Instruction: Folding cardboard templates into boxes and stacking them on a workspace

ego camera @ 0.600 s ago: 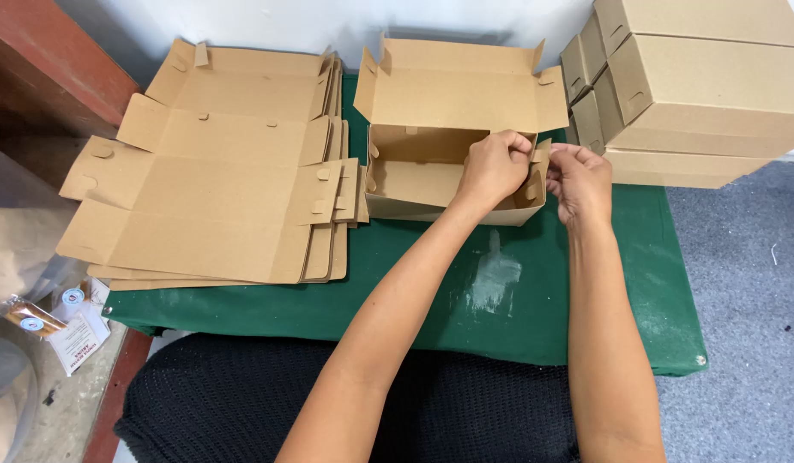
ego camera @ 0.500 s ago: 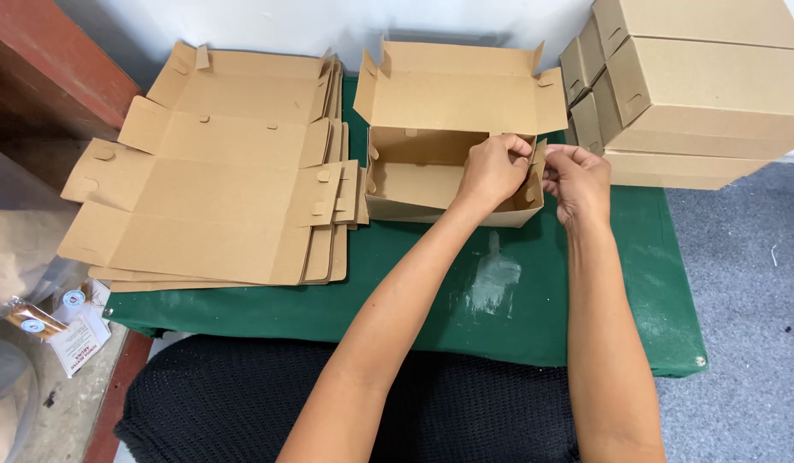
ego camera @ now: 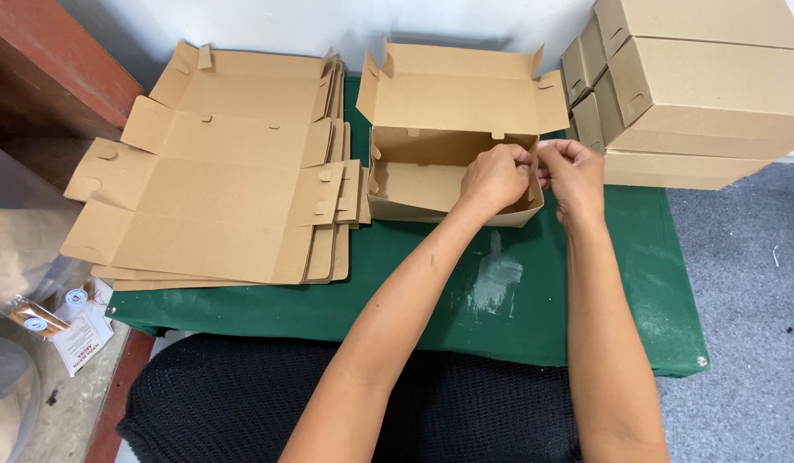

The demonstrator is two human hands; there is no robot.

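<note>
1. Half-formed brown corrugated cardboard box point(ego camera: 440, 163), lid flap standing open against the wall, sits on the green cloth-covered table point(ego camera: 585, 317), toward the back edge, between the two cardboard piles.
2. Left hand point(ego camera: 493, 178) is over the box's right end, fingers curled closed on the right side panel, near its top edge. Right hand point(ego camera: 570, 170) is just outside that same end, fingertips pinched shut on the corner flap. The two hands nearly touch.
3. Handling, as a judgement: empty single-wall board, so light; one hand would lift it. Panels stiff across the flat but hinge freely at the scored creases; the unlocked walls would likely splay if let go.
4. Matte paper surface, not slippery; bare fingers should hold well. Not fragile as such, but tabs and thin flap edges will crease or tear if forced.
5. Best hold, I judge: on the walls close to the corners, thumb inside and fingers outside, where folded layers give stiffness. Avoid the open lid; it would only swing.
6. To the left, a stack of flat unfolded brown cardboard blanks point(ego camera: 217, 180). To the right, a pile of closed brown cardboard boxes point(ego camera: 697, 86).
</note>
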